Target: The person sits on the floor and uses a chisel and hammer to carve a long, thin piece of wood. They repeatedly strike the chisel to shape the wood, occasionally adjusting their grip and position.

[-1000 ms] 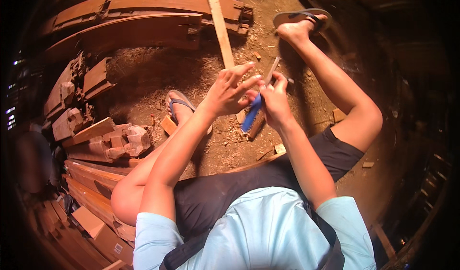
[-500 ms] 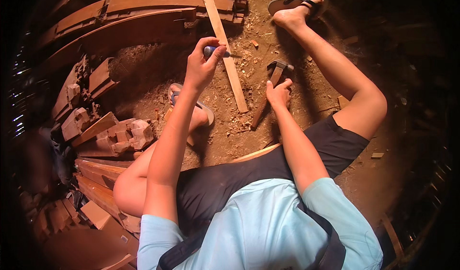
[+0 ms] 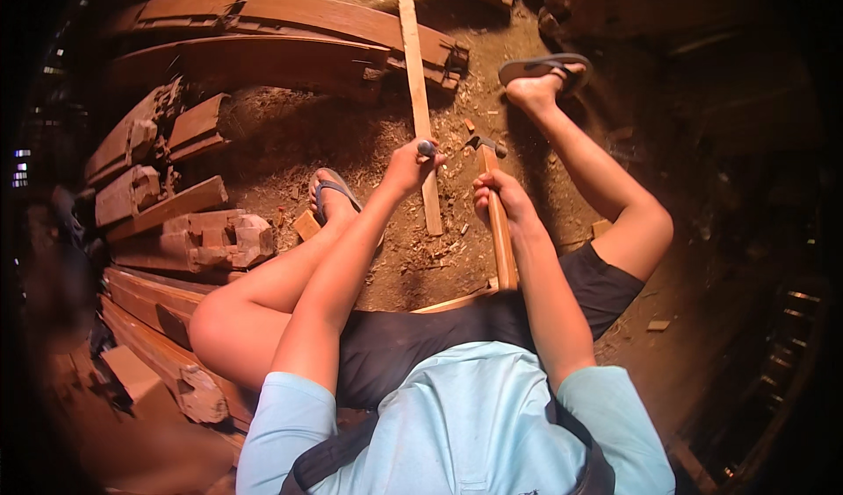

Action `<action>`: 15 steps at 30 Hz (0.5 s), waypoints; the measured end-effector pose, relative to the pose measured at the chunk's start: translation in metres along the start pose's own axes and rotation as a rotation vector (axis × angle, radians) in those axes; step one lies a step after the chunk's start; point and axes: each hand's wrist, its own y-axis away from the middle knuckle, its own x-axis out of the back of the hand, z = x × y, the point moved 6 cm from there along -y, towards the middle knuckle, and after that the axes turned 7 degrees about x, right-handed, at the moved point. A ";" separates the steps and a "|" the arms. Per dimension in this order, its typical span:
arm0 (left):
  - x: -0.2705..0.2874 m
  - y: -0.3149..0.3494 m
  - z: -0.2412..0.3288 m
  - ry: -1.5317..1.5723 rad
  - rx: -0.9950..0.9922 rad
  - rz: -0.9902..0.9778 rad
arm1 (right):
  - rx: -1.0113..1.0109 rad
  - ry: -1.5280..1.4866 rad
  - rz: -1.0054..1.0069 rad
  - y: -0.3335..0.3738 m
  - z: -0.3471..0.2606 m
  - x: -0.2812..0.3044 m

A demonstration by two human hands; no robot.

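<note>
Grip State and Working Layout

The right hand (image 3: 507,200) is closed around the wooden handle of a hammer (image 3: 501,247). The grip lies on the upper part of the handle, below the dark metal head (image 3: 485,142). The head points away from the body; the handle runs back toward the dark shorts (image 3: 417,346), its lower end reaching their edge in this view.

The left hand (image 3: 407,168) is closed around a small hand tool (image 3: 427,148). Only a rounded, greyish end of this tool shows clearly; the remainder is hidden by the hand or too small to identify.

A pale wood strip (image 3: 414,73) extends lengthwise in front of the body. Its far portion crosses the reddish planks (image 3: 290,58); its near end is over the ground, among wood shavings (image 3: 450,247). The left hand and its tool overlap the strip in this view; contact cannot be determined. The hammer is to the right of the strip, apart from it.

The left foot (image 3: 334,202) and the right foot (image 3: 531,89), both in sandals, are set wide apart, with the strip between them. Notched timber pieces (image 3: 198,240) lie at the left.
</note>
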 end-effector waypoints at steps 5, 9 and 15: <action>0.041 -0.012 0.013 0.016 -0.081 0.135 | 0.172 0.008 -0.460 0.120 -0.006 -0.106; 0.103 -0.043 0.015 0.438 0.127 0.224 | 0.375 0.214 -0.661 0.176 -0.002 -0.141; 0.153 -0.025 0.047 0.707 0.177 0.256 | 0.353 0.284 -0.748 0.254 -0.020 -0.177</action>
